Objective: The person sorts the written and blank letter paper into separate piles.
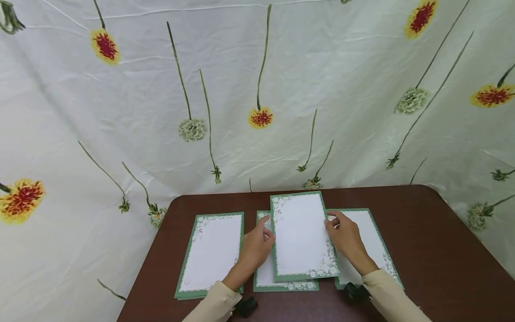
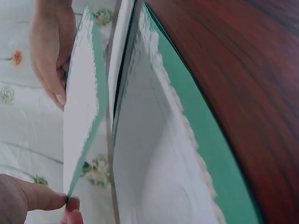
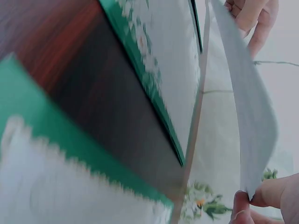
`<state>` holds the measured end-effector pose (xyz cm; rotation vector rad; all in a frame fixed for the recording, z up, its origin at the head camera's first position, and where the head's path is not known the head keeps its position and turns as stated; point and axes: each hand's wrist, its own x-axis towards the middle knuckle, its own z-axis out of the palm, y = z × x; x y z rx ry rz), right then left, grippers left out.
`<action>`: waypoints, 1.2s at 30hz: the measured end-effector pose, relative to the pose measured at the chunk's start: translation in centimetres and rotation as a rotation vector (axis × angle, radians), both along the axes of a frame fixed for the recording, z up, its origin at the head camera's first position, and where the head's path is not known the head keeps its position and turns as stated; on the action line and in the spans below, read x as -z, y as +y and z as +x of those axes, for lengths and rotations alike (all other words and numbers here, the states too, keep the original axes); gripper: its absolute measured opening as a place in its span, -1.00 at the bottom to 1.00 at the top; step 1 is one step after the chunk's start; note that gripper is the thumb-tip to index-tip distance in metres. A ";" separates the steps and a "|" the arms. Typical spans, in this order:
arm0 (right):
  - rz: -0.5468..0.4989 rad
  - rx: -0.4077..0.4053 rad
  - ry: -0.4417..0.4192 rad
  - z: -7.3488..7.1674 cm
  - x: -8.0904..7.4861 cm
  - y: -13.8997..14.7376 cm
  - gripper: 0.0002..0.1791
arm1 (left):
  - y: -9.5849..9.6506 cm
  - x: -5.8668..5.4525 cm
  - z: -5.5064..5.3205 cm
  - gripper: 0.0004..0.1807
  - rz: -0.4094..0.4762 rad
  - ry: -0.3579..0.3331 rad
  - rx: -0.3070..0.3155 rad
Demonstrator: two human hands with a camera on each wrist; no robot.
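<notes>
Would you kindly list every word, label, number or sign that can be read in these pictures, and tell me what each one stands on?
None: no view shows any readable text.
The sheet held by the left hand and right hand: blank white middle, green floral border, no writing.
The other sheets on the table: likewise blank.
The flowered cloth behind: only printed flowers.

The dark brown wooden table [image 1: 422,232] looked smooth and faintly glossy; the green-bordered white paper sheet [image 1: 299,235] was matt; the flowered cloth backdrop [image 1: 241,89] was creased.
</notes>
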<state>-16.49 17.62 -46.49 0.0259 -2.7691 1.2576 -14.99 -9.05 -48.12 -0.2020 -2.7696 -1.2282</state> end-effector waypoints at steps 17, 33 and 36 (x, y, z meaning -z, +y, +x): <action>0.141 0.011 0.028 1.5 -1.3 7.6 -0.53 | 6.6 -0.9 0.7 -0.39 -0.183 0.036 0.295; 0.196 0.048 -0.053 2.2 0.6 12.9 -0.47 | 11.6 -0.9 1.1 -0.39 -0.397 0.005 0.411; 0.202 0.063 -0.071 2.2 0.8 13.3 -0.47 | 12.1 -0.8 1.1 -0.39 -0.418 -0.006 0.418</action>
